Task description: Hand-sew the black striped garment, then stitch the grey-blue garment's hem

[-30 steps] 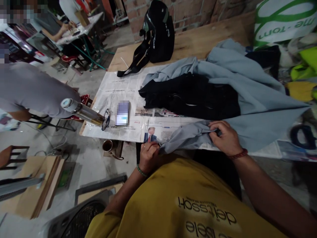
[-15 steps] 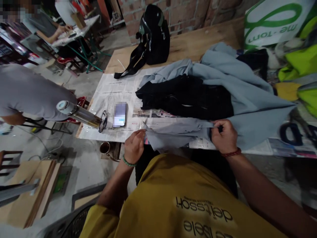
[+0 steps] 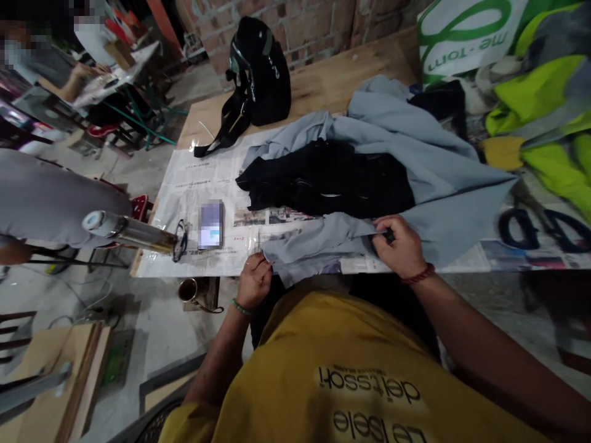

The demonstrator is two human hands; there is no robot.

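Observation:
A piece of grey fabric (image 3: 314,243) stretches between my two hands at the table's near edge. My left hand (image 3: 255,280) pinches its left end, fingers closed. At the other end my right hand (image 3: 401,246) grips the cloth between thumb and fingers; a small dark item shows inside that hand, its kind unclear. Just beyond lies a folded black garment (image 3: 332,178), resting on a larger spread of grey-blue cloth (image 3: 443,166) that reaches to the right. Whether the held piece joins this larger cloth is hidden by my right hand.
Newspaper (image 3: 184,175) covers the table. On its left are a phone (image 3: 210,224), glasses (image 3: 180,240) and a steel flask (image 3: 124,231). A black bag (image 3: 263,74) stands behind; scissors (image 3: 540,227) lie right. A cup (image 3: 188,290) sits below the edge. Co-workers (image 3: 50,191) are at left.
The grey piece between my hands has gone from taut to slacker and more bunched, with my hands slightly closer together. The whole view has shifted a little.

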